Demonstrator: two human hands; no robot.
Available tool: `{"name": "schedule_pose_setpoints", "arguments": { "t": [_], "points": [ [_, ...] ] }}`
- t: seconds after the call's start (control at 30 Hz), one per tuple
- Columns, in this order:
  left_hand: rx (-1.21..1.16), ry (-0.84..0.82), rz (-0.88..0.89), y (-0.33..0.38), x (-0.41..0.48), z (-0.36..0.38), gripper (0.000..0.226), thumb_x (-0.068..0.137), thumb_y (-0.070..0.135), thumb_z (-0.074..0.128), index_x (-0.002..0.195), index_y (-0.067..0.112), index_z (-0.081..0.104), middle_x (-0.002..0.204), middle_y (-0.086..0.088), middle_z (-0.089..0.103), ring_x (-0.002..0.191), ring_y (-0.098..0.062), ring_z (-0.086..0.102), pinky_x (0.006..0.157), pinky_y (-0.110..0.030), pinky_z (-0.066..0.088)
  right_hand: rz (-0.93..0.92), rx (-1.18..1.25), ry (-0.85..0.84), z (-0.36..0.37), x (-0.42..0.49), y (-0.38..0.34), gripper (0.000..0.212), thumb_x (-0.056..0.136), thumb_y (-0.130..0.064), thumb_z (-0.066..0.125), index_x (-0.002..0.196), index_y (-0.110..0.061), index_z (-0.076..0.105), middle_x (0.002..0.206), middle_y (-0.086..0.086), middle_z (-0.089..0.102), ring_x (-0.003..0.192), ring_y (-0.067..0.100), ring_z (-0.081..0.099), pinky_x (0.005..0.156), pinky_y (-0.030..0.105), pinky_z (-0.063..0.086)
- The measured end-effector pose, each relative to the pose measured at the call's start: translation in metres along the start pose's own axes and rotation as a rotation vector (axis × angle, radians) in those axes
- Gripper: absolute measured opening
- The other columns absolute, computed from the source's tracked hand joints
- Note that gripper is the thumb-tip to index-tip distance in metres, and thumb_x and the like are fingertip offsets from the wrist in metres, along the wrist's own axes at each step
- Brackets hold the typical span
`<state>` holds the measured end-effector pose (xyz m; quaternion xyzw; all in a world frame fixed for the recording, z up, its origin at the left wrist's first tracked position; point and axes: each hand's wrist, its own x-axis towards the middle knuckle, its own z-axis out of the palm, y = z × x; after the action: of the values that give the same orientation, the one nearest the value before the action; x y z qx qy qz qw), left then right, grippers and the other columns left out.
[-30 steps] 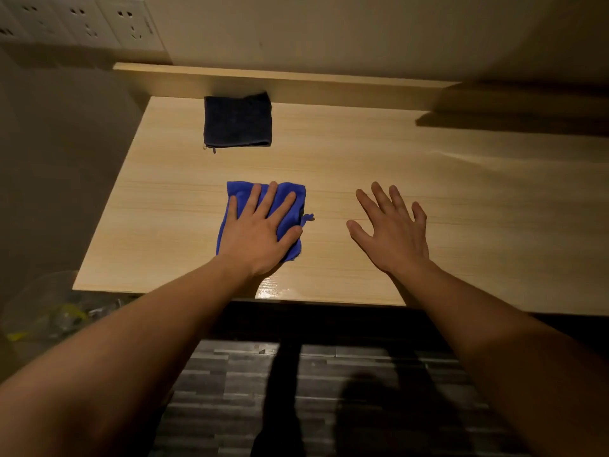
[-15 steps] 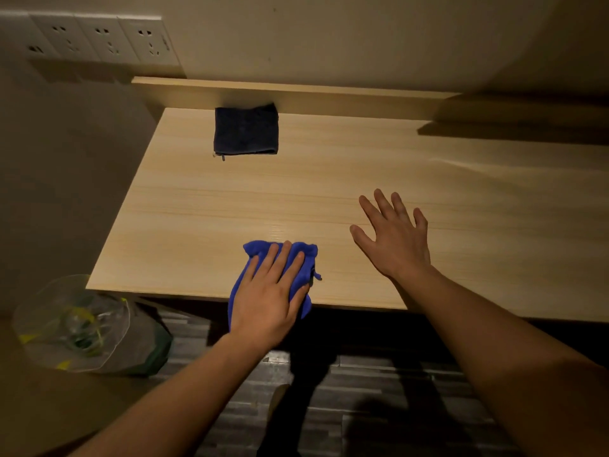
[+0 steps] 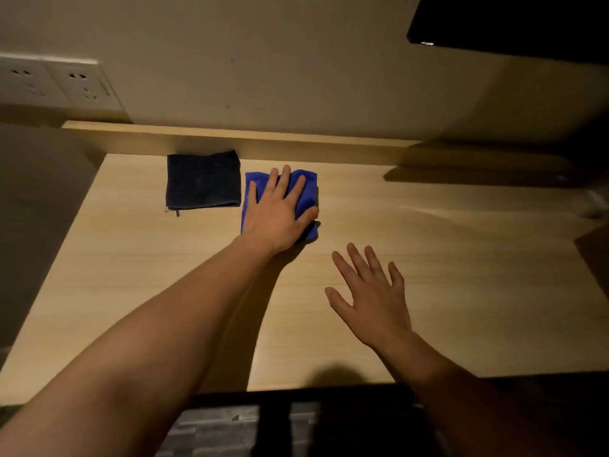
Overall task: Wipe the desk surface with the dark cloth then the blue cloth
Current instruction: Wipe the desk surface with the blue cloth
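My left hand (image 3: 276, 212) lies flat with spread fingers on a folded blue cloth (image 3: 308, 189), pressing it onto the light wooden desk (image 3: 445, 291) near the back. Just left of the blue cloth rests a folded dark cloth (image 3: 202, 181), against the desk's raised back ledge; the two cloths nearly touch. My right hand (image 3: 372, 298) is open, palm down, fingers apart, on or just over the desk's middle, holding nothing.
A raised wooden ledge (image 3: 296, 143) runs along the back under the wall. Wall sockets (image 3: 59, 84) sit at the upper left. A dark object (image 3: 514, 24) hangs at the top right, casting a shadow over the desk's right end. Dark floor shows below the front edge.
My left hand has pushed the blue cloth from the desk's front edge to the back, beside the dark cloth. The right hand stays open over the middle. The camera has tilted up.
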<state>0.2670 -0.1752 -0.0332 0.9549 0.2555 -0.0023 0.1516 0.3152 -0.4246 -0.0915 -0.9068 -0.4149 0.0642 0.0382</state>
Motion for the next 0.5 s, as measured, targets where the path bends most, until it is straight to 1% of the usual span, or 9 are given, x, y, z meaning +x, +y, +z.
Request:
{"name": "schedule_pose_setpoints", "arguments": {
  "t": [0.03, 0.1, 0.17, 0.23, 0.3, 0.4, 0.5],
  "points": [
    [0.015, -0.053, -0.002, -0.004, 0.011, -0.002, 0.085, 0.100, 0.081, 0.024, 0.170, 0.037, 0.004, 0.179, -0.002, -0.009, 0.164, -0.027, -0.011, 0.126, -0.062, -0.011, -0.001, 0.012, -0.011, -0.001, 0.000, 0.001, 0.071, 0.097, -0.079, 0.010, 0.162, -0.051, -0.001, 0.172, -0.017, -0.008, 0.159, 0.012, -0.014, 0.124, 0.056, -0.001],
    [-0.024, -0.084, -0.003, -0.015, 0.014, -0.005, 0.093, 0.092, 0.091, 0.017, 0.169, 0.041, -0.001, 0.178, 0.000, -0.011, 0.163, -0.027, -0.015, 0.124, -0.064, -0.012, 0.003, 0.033, -0.032, -0.006, 0.000, 0.001, 0.070, 0.097, -0.078, 0.013, 0.161, -0.052, 0.001, 0.173, -0.017, -0.006, 0.158, 0.010, -0.015, 0.124, 0.055, -0.001],
    [-0.073, -0.034, -0.026, -0.032, -0.006, -0.002, 0.090, 0.093, 0.088, 0.010, 0.169, 0.041, 0.003, 0.179, 0.000, -0.005, 0.164, -0.025, -0.010, 0.128, -0.062, -0.006, 0.014, 0.059, -0.043, -0.014, 0.003, -0.002, 0.069, 0.098, -0.076, 0.020, 0.161, -0.051, 0.007, 0.174, -0.016, 0.002, 0.159, 0.011, -0.009, 0.123, 0.055, 0.003],
    [-0.056, 0.023, -0.073, -0.056, -0.039, 0.005, 0.084, 0.097, 0.082, 0.006, 0.169, 0.040, 0.007, 0.179, 0.000, -0.001, 0.164, -0.024, -0.008, 0.129, -0.058, -0.003, -0.001, 0.066, -0.011, -0.025, 0.018, -0.013, 0.067, 0.099, -0.072, 0.026, 0.161, -0.048, 0.015, 0.173, -0.013, 0.012, 0.159, 0.014, 0.001, 0.121, 0.054, 0.009],
    [-0.002, 0.028, -0.119, -0.082, -0.070, 0.012, 0.079, 0.100, 0.077, 0.003, 0.169, 0.040, 0.003, 0.179, 0.001, -0.005, 0.163, -0.024, -0.013, 0.128, -0.056, -0.003, -0.056, 0.087, 0.032, -0.039, 0.048, -0.034, 0.065, 0.101, -0.068, 0.029, 0.161, -0.045, 0.020, 0.173, -0.009, 0.017, 0.159, 0.017, 0.008, 0.121, 0.052, 0.012],
    [0.027, -0.003, -0.210, -0.109, -0.094, 0.019, 0.077, 0.101, 0.073, -0.001, 0.169, 0.037, -0.002, 0.178, 0.001, -0.012, 0.163, -0.023, -0.016, 0.129, -0.055, -0.005, -0.155, 0.169, 0.062, -0.056, 0.110, -0.070, 0.062, 0.103, -0.062, 0.034, 0.161, -0.040, 0.028, 0.172, -0.004, 0.022, 0.158, 0.020, 0.015, 0.122, 0.048, 0.017],
    [0.065, -0.007, -0.244, -0.114, -0.099, 0.027, 0.078, 0.100, 0.070, -0.003, 0.169, 0.033, -0.006, 0.177, -0.001, -0.014, 0.163, -0.022, -0.017, 0.130, -0.055, -0.006, -0.219, 0.173, 0.006, -0.058, 0.166, -0.102, 0.064, 0.104, -0.060, 0.041, 0.161, -0.035, 0.029, 0.172, -0.001, 0.023, 0.157, 0.025, 0.019, 0.122, 0.051, 0.022]
  ]
}}
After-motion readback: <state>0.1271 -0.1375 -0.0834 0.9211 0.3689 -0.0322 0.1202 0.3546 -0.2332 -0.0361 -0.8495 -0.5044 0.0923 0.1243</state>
